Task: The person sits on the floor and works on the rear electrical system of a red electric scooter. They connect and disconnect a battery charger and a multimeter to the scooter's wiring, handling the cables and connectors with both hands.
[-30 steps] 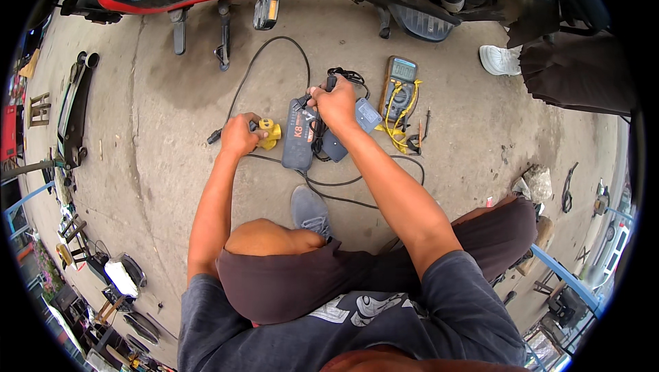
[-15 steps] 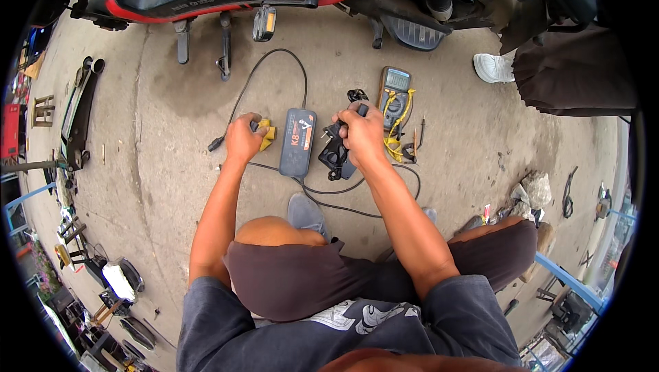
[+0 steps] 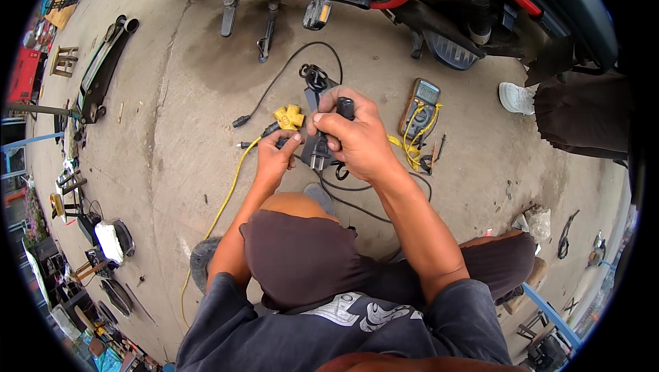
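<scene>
Evidently, my right hand (image 3: 350, 128) is closed firmly around a short black cylindrical connector (image 3: 345, 107), whose blunt end comes out above the fingers. From this hand, between seven and eight o'clock, a black plastic plug with two bare metal pins (image 3: 318, 158) points downward. I judge this plug to be light and stiff; the pins seem the delicate part, so I would take hold of the body only. At eleven o'clock, the coil of thin black cord (image 3: 314, 77) should be soft and a little springy. My left hand (image 3: 276, 152) is between eight and nine o'clock from the right one, thumb and fingers curled; I am not able to see whether they grip the small dark piece (image 3: 283, 143) beside them. Just past twelve o'clock from it is a yellow, many-armed plastic adapter (image 3: 290, 117), probably light also, and easy to pinch by one arm. Farther from the right hand, between two and three o'clock, lies a dark, orange-edged multimeter (image 3: 421, 109).
</scene>
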A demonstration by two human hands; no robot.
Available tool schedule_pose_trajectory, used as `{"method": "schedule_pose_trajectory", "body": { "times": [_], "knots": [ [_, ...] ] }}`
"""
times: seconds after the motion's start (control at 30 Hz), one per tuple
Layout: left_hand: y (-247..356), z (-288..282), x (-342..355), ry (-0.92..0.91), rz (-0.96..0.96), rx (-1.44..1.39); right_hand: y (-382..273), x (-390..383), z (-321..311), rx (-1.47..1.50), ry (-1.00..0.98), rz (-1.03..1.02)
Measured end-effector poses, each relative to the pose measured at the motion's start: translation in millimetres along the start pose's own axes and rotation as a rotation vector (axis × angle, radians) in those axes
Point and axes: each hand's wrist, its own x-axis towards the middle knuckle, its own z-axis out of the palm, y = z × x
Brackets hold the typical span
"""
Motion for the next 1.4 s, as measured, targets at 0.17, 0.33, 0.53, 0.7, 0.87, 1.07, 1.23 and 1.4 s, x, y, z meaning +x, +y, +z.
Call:
{"method": "schedule_pose_trajectory", "body": {
  "times": [0.17, 0.33, 0.53, 0.7, 0.87, 1.07, 1.23, 1.4],
  "knots": [
    [-1, -77, -27, 0.326, 0.062, -0.058, 30, 23, 42, -0.119, -0.286, 0.012],
    [-17, -149, -61, 0.560, 0.094, -0.093, 78, 36, 80, -0.175, -0.565, 0.087],
    [-16, -193, -97, 0.714, 0.082, -0.093, 147, 39, 109, -0.412, -0.805, 0.071],
    [-13, -200, -122, 0.640, 0.088, -0.022, 183, 34, 113, -0.399, -0.950, 0.174],
    [-26, -198, -141, 0.610, -0.057, -0.023, 201, 29, 116, -0.363, -1.070, 0.199],
    [-24, -175, -155, 0.556, -0.258, -0.314, 226, 21, 123, -0.331, -1.229, 0.313],
    [-27, -177, -156, 0.530, -0.309, -0.169, 260, 15, 123, -0.465, -1.377, 0.372],
    [-39, -181, -171, 0.508, -0.364, -0.109, 333, 12, 98, -0.472, -1.338, 0.331]
  ]
}}
